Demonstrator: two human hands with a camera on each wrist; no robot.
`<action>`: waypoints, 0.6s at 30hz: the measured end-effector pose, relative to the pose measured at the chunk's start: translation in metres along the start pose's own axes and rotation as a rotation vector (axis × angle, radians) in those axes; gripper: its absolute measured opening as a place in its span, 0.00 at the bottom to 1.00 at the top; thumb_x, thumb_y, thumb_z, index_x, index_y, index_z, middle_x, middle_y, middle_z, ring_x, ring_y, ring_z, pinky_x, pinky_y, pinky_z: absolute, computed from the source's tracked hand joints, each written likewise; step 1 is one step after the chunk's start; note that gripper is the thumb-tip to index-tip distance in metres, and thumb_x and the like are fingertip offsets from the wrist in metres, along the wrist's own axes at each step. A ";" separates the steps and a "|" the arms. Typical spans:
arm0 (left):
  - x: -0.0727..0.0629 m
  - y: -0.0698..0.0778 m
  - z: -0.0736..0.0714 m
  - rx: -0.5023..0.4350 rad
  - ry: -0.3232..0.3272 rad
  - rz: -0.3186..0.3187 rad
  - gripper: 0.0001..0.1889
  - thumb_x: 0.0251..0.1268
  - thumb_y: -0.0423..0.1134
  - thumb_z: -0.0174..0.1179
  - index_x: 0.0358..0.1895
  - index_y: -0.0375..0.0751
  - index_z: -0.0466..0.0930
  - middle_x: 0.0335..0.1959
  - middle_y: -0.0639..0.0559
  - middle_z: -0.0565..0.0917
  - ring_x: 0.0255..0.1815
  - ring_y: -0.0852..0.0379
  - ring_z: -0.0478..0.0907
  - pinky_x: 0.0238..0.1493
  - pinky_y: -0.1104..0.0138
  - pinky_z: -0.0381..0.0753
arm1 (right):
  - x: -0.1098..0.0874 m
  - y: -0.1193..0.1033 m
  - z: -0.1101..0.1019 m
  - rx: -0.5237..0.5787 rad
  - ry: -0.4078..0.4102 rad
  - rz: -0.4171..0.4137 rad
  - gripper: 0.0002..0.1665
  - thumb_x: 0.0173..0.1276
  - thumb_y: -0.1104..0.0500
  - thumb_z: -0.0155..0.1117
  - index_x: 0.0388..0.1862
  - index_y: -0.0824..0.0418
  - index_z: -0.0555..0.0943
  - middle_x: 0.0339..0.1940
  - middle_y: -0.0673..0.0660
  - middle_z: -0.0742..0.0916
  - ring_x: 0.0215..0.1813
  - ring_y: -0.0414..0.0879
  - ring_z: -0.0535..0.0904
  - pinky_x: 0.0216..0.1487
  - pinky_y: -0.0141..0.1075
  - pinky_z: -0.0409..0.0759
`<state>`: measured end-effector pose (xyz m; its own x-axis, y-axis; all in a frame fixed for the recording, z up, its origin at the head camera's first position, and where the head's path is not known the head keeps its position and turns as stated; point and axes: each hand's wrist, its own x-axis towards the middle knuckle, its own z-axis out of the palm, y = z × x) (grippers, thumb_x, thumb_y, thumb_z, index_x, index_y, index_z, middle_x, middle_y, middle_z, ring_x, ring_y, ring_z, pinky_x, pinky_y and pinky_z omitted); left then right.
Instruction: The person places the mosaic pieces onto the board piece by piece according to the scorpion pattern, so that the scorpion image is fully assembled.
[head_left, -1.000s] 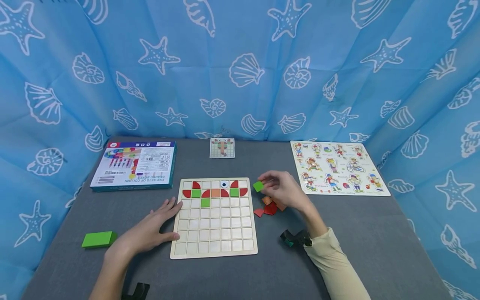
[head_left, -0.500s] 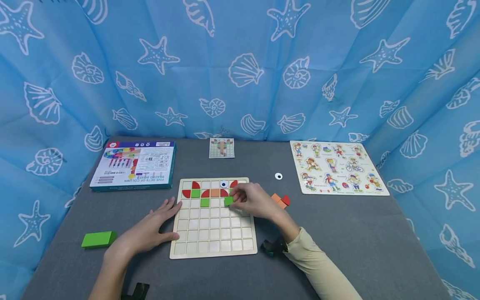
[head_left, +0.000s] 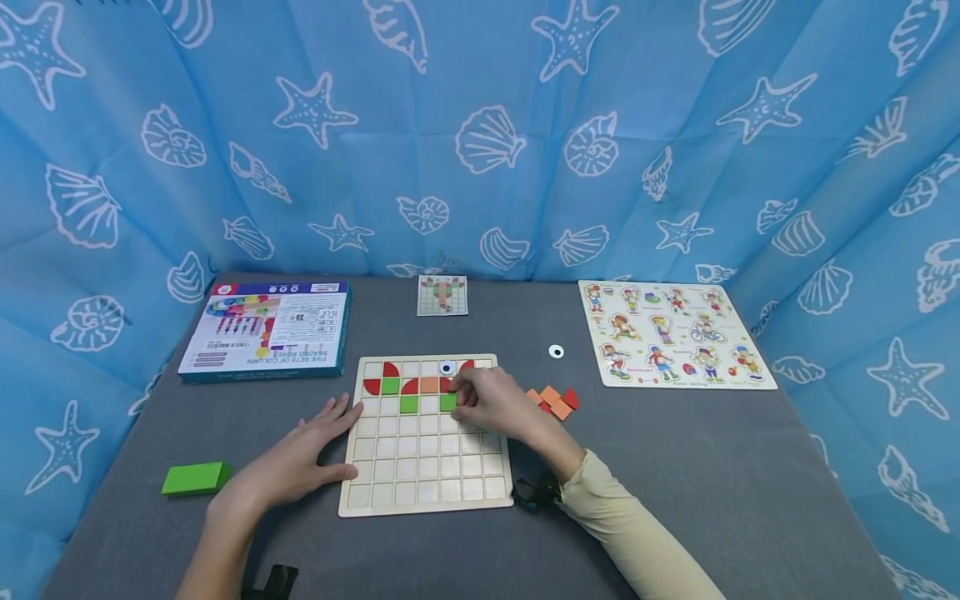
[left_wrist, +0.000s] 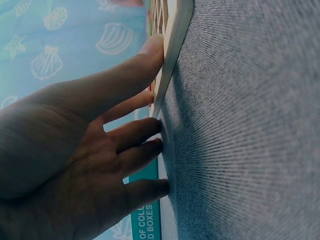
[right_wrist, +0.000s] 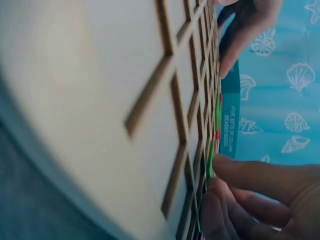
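A wooden grid board (head_left: 420, 506) lies on the table, with red quarter-round, green and orange square tiles and an eye disc (head_left: 447, 367) set in its upper rows. My left hand (head_left: 300, 454) rests spread at the board's left edge, thumb and index fingertips on the rim in the left wrist view. My right hand (head_left: 497, 406) pinches a green square tile (head_left: 447, 403) in the third row, two cells right of another green tile (head_left: 408, 405). In the right wrist view thumb and finger meet at the green tile (right_wrist: 210, 162), close over the grid. The fingers hide some upper right cells.
Loose orange and red tiles (head_left: 560, 407) lie right of the board, below a second eye disc (head_left: 556, 352). A pattern card (head_left: 442, 296) sits behind the board. A box (head_left: 266, 332) and a green block (head_left: 197, 479) are at left, a picture puzzle (head_left: 675, 335) at right.
My right hand has carried the green tile left from the loose pile to the board's third row, uncovering the second eye disc. My left hand stays at the board's edge.
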<state>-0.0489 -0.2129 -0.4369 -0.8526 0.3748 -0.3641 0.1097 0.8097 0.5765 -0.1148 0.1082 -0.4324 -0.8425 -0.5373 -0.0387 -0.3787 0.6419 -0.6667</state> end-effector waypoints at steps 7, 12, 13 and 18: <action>0.000 0.000 0.000 -0.004 -0.003 -0.008 0.52 0.67 0.53 0.76 0.88 0.41 0.58 0.90 0.30 0.52 0.90 0.25 0.46 0.81 0.21 0.49 | -0.006 0.009 -0.014 0.080 -0.024 -0.011 0.13 0.72 0.65 0.75 0.52 0.67 0.88 0.39 0.56 0.93 0.40 0.38 0.88 0.45 0.27 0.86; 0.000 0.000 0.000 -0.001 0.000 -0.008 0.52 0.66 0.53 0.76 0.88 0.41 0.58 0.89 0.30 0.52 0.90 0.25 0.46 0.81 0.21 0.49 | -0.013 0.026 -0.031 0.143 -0.004 0.024 0.12 0.73 0.64 0.75 0.51 0.67 0.88 0.39 0.57 0.93 0.40 0.39 0.87 0.44 0.28 0.86; 0.000 0.001 0.000 0.000 0.001 -0.008 0.52 0.66 0.53 0.76 0.88 0.41 0.58 0.89 0.30 0.52 0.90 0.25 0.46 0.81 0.21 0.49 | -0.014 0.030 -0.034 0.156 0.007 0.036 0.11 0.73 0.64 0.75 0.51 0.67 0.88 0.39 0.57 0.93 0.40 0.39 0.87 0.44 0.29 0.87; 0.000 0.001 0.000 0.001 0.001 -0.006 0.52 0.66 0.53 0.76 0.87 0.41 0.58 0.89 0.30 0.53 0.90 0.25 0.46 0.81 0.21 0.49 | -0.023 0.058 -0.054 0.189 0.080 0.100 0.12 0.74 0.66 0.72 0.53 0.69 0.88 0.42 0.61 0.93 0.41 0.44 0.89 0.44 0.28 0.87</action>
<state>-0.0485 -0.2118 -0.4360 -0.8537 0.3697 -0.3667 0.1055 0.8124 0.5735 -0.1382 0.1871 -0.4298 -0.9028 -0.4262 -0.0573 -0.2199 0.5721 -0.7902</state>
